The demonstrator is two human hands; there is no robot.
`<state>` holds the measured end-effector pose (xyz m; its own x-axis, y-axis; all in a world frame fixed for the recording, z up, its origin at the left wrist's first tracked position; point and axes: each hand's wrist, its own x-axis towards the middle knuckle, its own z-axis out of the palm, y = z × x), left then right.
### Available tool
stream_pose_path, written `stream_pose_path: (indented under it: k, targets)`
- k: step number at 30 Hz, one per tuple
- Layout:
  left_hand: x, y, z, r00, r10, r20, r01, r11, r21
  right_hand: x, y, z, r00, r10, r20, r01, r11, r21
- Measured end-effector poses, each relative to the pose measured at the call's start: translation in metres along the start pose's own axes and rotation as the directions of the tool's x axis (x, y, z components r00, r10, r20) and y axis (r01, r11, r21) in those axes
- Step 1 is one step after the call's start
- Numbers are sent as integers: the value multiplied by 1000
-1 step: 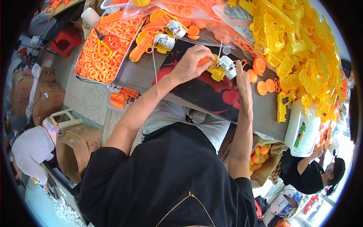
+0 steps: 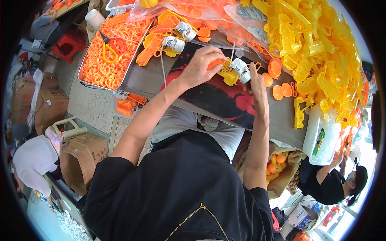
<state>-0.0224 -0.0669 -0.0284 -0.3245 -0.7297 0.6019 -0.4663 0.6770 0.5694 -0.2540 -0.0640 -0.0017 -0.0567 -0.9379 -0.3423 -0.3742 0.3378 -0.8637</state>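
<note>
Over the dark mat, a toy gun assembly with a yellow shell [image 2: 228,76] lies between my hands. A white mechanism [image 2: 241,71] with thin wires sits at its right end. My left hand [image 2: 202,67] is closed, thumb and fingers pinching the orange end [image 2: 216,63] of the toy gun. On the other side, my right hand [image 2: 258,83] grips around the white mechanism, its fingertips partly hidden behind it. Two similar toy guns [image 2: 152,49] in orange and yellow, also with white mechanisms, lie beyond my left hand. Several orange discs [image 2: 278,92] rest right of my right hand.
A tray [image 2: 81,72] of small orange rings stands at the left, with yellow-and-orange-handled scissors [image 2: 108,50] on top. Yellow shells [image 2: 317,52] are heaped at the right, above a white translucent bin [image 2: 317,138]. Plastic bags of orange parts lie at the back. A co-worker [image 2: 341,180] sits at far right.
</note>
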Motion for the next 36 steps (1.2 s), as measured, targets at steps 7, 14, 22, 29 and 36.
stream_pose_path:
  k: [7, 14, 22, 29, 36]
  targets:
    - [34, 16, 3, 980, 174, 93, -180, 982, 53, 10, -1, -9, 997, -51, 66, 55, 997, -61]
    - [46, 6, 9, 948, 123, 294, -132, 991, 10, 13, 1, -11, 993, -119, 19, 119, 992, -39]
    - [19, -12, 1, 990, -55, 131, 99, 925, -366, 74, -17, 11, 948, -313, 58, 314, 886, -341]
    - [16, -19, 10, 983, -84, 163, 137, 926, -352, 83, -26, 8, 930, -252, 269, 301, 940, -158]
    - [12, -20, 10, 989, -65, 134, 93, 974, -208, -54, 7, 33, 814, -580, -22, 576, 812, -92]
